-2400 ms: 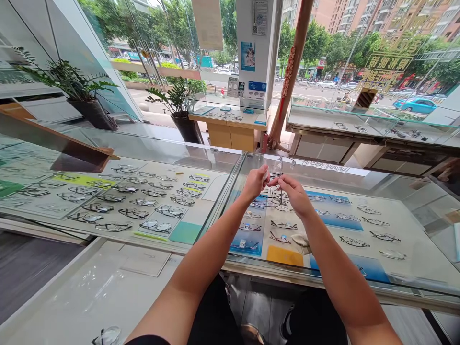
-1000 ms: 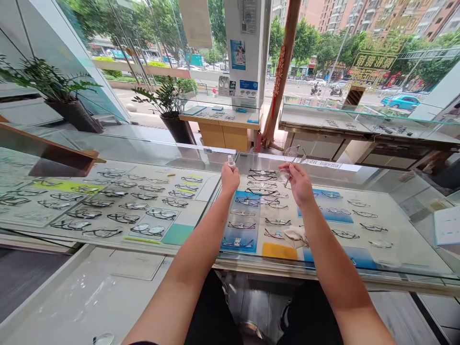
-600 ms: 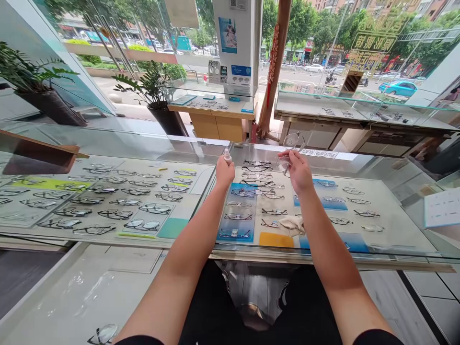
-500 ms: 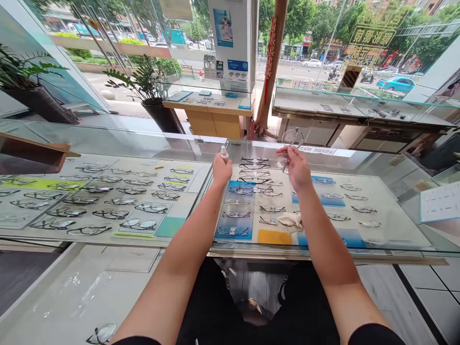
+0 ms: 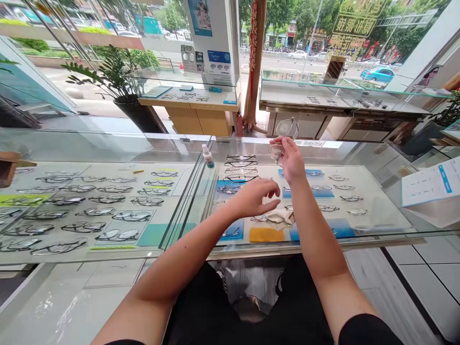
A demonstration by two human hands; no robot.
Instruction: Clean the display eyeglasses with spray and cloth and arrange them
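My right hand [image 5: 292,160] is raised over the glass counter [image 5: 373,225] and pinches a pair of clear-lensed eyeglasses [image 5: 283,135] by the frame. My left hand [image 5: 256,197] hovers low over the glass with its fingers spread and curved, empty, just left of a crumpled pale cleaning cloth [image 5: 282,218] lying on the counter. A small white spray bottle [image 5: 207,156] with a teal label stands upright on the glass at the far left of this case, apart from both hands.
Rows of eyeglass frames [image 5: 108,211] lie displayed under the glass in both cases. A potted plant [image 5: 124,79] and further display counters [image 5: 323,98] stand beyond. A printed sheet [image 5: 429,182] lies at the right. My black-clothed lap fills the bottom.
My left hand has set the spray bottle down on the glass, let go, and drawn back toward the cloth. My right hand still holds the eyeglasses up.
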